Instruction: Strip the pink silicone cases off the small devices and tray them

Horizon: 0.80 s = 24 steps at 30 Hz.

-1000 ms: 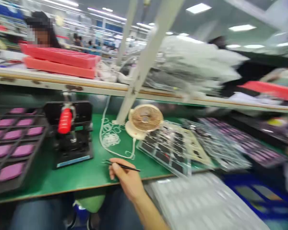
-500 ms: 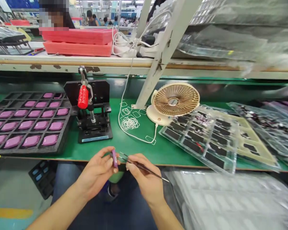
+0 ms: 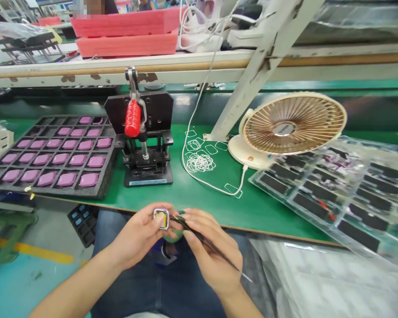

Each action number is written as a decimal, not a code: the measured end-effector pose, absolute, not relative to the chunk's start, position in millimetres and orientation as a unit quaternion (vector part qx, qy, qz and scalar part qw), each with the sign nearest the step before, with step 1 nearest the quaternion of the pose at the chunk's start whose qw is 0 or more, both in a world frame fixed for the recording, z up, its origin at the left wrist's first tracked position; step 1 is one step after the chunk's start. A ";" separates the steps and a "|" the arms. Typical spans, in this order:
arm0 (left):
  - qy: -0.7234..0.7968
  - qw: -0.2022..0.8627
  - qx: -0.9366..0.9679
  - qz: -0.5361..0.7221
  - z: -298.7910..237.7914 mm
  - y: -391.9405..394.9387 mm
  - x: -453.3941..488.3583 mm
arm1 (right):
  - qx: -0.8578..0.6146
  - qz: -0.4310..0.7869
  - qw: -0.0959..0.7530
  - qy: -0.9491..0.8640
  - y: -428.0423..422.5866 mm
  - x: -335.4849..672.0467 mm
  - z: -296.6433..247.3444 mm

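The left hand [image 3: 137, 234] pinches a small square part [image 3: 161, 219] with a pale rim and yellow centre between thumb and fingers, a narrow grip. Its face is turned up toward the camera, apparently to keep that face open to the tool. The right hand [image 3: 210, 254] closes on black fine-tipped tweezers [image 3: 204, 236], held like a pen. Their long axis runs diagonally from lower right to the tips, which point up and left, just beside the part; whether they touch it cannot be told. Both hands hover just in front of the edge of the green workbench [image 3: 268, 216]. Ahead and left of the grip lies a black foam tray [image 3: 58, 185] of mauve pieces; straight ahead stands a red-handled toggle press [image 3: 144, 150]; ahead and right are a cream desk fan [image 3: 293, 126] and a clear plastic tray [image 3: 328, 201] of black pieces.
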State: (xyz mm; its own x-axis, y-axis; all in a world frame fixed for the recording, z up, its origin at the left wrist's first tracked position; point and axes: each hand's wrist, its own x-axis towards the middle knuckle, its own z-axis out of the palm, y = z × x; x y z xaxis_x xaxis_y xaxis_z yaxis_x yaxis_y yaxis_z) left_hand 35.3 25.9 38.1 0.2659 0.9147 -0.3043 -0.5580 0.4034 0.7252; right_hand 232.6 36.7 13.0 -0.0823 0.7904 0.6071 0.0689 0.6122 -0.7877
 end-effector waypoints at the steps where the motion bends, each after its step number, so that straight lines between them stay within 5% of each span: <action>1: 0.382 0.738 0.268 0.488 37.3 24.6 35.2 | -0.312 0.298 0.591 -0.682 36.3 230.2 12.9; 24: 0.442 0.700 0.305 0.471 34.5 17.7 36.1 | -0.279 0.295 0.548 -0.731 35.2 214.1 -7.6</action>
State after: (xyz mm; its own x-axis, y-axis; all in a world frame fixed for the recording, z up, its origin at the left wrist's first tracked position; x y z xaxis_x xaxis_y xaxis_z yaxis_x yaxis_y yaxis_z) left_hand 36.1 17.7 34.5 0.1670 0.9288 -0.3309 -0.3894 0.3704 0.8433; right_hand 214.1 35.2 -7.6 -0.2431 0.7311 0.6375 0.0850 0.6708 -0.7368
